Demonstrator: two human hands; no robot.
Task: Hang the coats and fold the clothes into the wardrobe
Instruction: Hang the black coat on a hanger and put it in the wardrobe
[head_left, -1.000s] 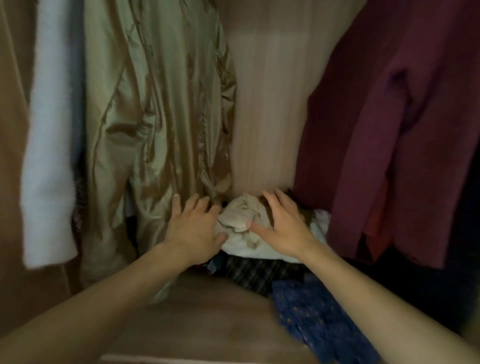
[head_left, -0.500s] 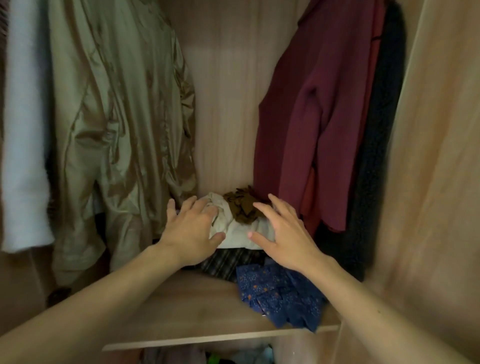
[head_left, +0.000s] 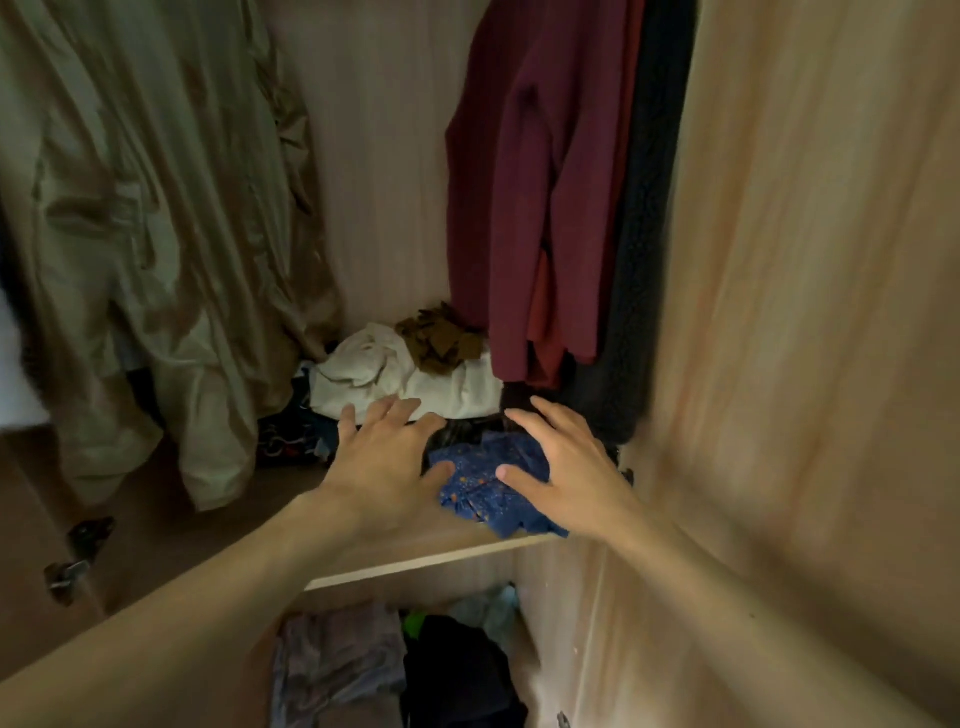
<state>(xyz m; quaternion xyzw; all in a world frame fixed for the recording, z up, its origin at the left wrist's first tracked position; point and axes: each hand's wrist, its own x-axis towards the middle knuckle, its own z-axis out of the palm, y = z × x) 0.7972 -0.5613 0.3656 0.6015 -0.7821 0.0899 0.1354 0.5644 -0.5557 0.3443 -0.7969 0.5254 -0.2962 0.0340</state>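
Both hands have slid back off the white cloth, which sits at the back of the shelf. Now the left hand and right hand are on each side of the blue cloth, fingers spread wide.

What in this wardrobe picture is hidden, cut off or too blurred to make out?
Head view only:
Rail and hangers: cut off by the top edge.
Black garment: mostly behind the red coat; kind unclear.
Pile under the white cloth: covered by it and the left hand.
Lower shelf clothes: dark, blurred.
Right hand touching the blue cloth or not: blurred.
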